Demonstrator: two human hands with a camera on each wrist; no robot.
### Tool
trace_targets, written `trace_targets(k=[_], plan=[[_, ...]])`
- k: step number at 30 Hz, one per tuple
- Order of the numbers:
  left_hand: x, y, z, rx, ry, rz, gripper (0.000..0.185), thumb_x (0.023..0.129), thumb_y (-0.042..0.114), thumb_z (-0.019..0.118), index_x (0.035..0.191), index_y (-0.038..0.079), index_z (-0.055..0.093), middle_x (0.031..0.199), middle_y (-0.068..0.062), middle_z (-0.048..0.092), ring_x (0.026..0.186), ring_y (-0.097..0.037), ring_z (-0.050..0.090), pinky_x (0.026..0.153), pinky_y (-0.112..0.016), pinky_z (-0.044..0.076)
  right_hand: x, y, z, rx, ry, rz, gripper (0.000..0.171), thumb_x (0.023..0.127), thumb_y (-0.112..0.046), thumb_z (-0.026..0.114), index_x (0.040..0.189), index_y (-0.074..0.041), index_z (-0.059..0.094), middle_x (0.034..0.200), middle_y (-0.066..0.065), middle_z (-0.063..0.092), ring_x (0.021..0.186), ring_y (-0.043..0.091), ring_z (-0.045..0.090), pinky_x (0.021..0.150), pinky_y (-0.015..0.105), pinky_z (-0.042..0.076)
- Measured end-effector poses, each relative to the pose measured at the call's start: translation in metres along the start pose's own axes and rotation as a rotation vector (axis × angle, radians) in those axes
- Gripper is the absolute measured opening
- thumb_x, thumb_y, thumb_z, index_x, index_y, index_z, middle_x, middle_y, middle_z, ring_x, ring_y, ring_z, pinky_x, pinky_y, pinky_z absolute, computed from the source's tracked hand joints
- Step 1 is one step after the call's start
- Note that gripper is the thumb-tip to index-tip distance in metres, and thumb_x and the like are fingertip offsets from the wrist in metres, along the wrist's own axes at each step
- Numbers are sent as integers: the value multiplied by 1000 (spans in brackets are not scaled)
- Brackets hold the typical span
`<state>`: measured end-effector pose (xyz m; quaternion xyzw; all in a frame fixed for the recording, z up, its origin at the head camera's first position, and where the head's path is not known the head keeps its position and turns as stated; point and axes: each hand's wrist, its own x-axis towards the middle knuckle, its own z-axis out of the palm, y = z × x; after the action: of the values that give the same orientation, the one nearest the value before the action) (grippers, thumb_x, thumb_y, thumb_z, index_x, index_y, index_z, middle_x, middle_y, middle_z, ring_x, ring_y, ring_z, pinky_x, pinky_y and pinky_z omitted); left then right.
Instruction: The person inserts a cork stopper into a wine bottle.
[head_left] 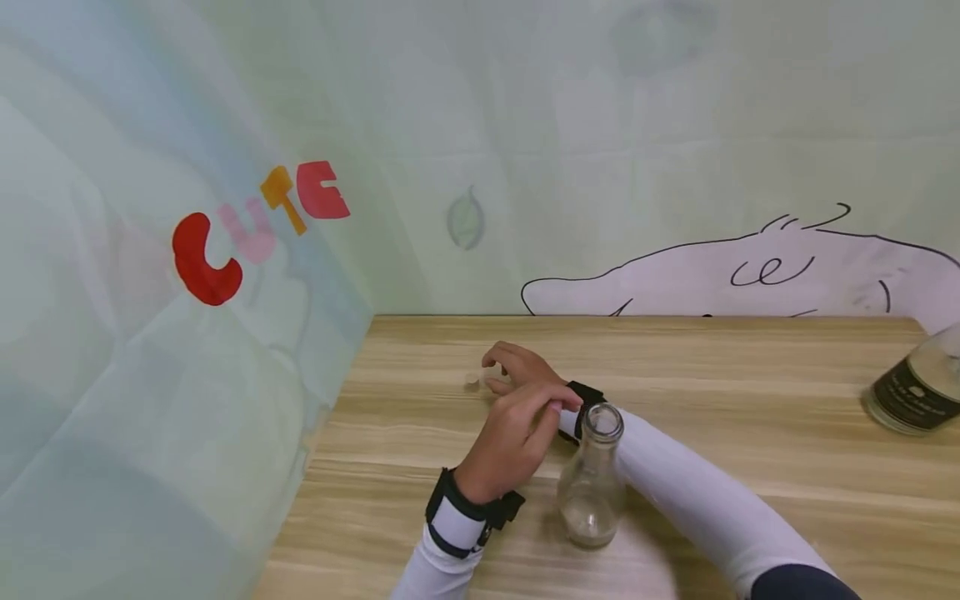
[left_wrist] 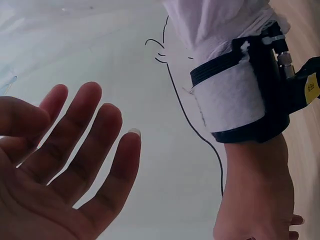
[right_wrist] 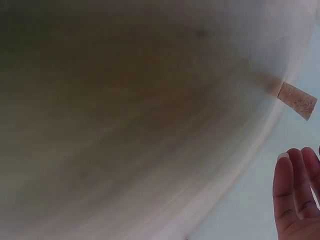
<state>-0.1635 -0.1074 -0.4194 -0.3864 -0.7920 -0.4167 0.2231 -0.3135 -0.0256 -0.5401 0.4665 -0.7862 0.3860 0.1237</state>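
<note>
My right hand [head_left: 527, 367] reaches across the table to the left, fingers loosely bent and thumb apart. In the right wrist view its fingers [right_wrist: 296, 187] stand close to a small brown cork [right_wrist: 297, 101], with a gap between them. In the head view, a small pale blurred spot lies just left of these fingertips. My left hand [head_left: 513, 437] hovers over the right wrist, fingers relaxed and holding nothing; its spread fingers [left_wrist: 85, 150] show in the left wrist view. An uncorked clear glass bottle [head_left: 592, 492] stands upright beside the right forearm.
A second glass bottle [head_left: 915, 392] with a black label stands at the table's right edge. The wooden table [head_left: 420, 350] meets a printed curtain [head_left: 465, 100] behind and another on the left. Both wrists wear black and white straps.
</note>
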Motion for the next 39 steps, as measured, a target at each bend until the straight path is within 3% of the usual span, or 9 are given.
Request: trace_targets(k=[5, 10, 17, 25, 31, 39], plan=[[-4, -3, -3, -9, -25, -62, 23, 99, -2, 48, 107, 5, 68, 103, -1, 68, 100, -7, 62, 87, -22, 50, 8, -2, 5, 7, -40, -9, 27, 94, -20, 72, 117, -8, 65, 112, 1, 63, 92, 20, 60, 81, 34, 49], [-6, -2, -7, -9, -36, -80, 24, 99, -1, 48, 108, 7, 68, 105, 1, 67, 100, -4, 60, 87, -22, 50, 18, -6, 7, 3, -120, 7, 27, 95, -17, 70, 119, -4, 66, 117, 3, 62, 106, 19, 58, 90, 36, 48], [-5, 2, -10, -9, -23, -79, 26, 100, -1, 45, 108, 7, 68, 105, 1, 67, 99, -3, 60, 86, -21, 50, 25, -12, 5, 31, -170, 43, 18, 96, -10, 68, 112, -1, 69, 109, 6, 64, 95, 22, 60, 82, 37, 49], [-8, 5, -13, -14, -19, -78, 27, 101, 0, 44, 108, 8, 68, 105, 1, 67, 99, -4, 60, 85, -21, 50, 27, -16, 6, 31, -157, -28, 9, 96, -3, 66, 103, -1, 69, 102, 7, 66, 94, 24, 61, 82, 36, 49], [-7, 7, -8, -6, -14, -55, 26, 99, -2, 46, 106, 6, 69, 103, -1, 68, 98, -6, 62, 85, -21, 51, 29, -26, -25, 38, -128, -26, 6, 93, -1, 70, 100, -3, 70, 100, 5, 66, 89, 23, 62, 77, 34, 49], [-4, 8, -6, 2, -18, -64, 25, 101, -1, 45, 106, 7, 68, 102, 1, 69, 97, -6, 63, 85, -21, 50, 30, -59, -101, 19, 64, -129, 11, 89, -4, 76, 100, -5, 71, 95, 1, 68, 83, 16, 63, 72, 31, 53]])
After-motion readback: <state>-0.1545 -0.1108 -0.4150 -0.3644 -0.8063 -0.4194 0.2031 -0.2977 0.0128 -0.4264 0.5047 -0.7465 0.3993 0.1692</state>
